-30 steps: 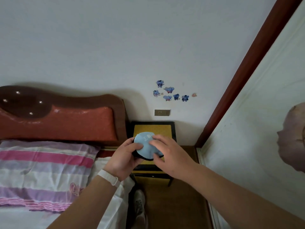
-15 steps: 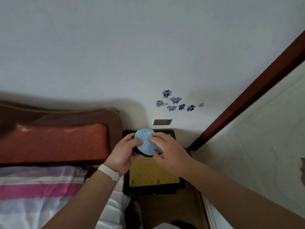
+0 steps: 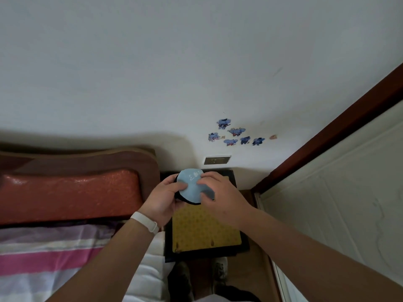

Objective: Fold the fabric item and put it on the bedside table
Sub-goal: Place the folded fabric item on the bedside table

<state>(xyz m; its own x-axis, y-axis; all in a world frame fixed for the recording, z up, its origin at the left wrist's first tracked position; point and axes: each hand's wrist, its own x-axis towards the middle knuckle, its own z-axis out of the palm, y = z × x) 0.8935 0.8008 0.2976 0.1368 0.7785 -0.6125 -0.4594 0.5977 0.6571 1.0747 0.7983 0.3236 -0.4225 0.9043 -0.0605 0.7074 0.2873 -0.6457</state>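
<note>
A small light-blue fabric item (image 3: 192,186) with white lettering and a dark edge underneath is folded into a rounded bundle. I hold it over the far part of the bedside table (image 3: 205,227), whose top is yellow with a black frame. My left hand (image 3: 165,199) grips its left side, thumb on top. My right hand (image 3: 220,197) pinches its right side with the fingertips. Whether the bundle touches the table cannot be told.
A bed with a striped pink and purple pillow (image 3: 54,258) and a red padded headboard (image 3: 69,192) lies to the left. A white wall with blue stickers (image 3: 235,134) and a socket plate (image 3: 217,160) stands behind the table. A door frame (image 3: 327,136) runs along the right. Feet (image 3: 218,273) stand on the wooden floor below.
The view has tilted and moved closer to the table. Both hands have carried the blue bundle forward over the table's far part, still holding it.
</note>
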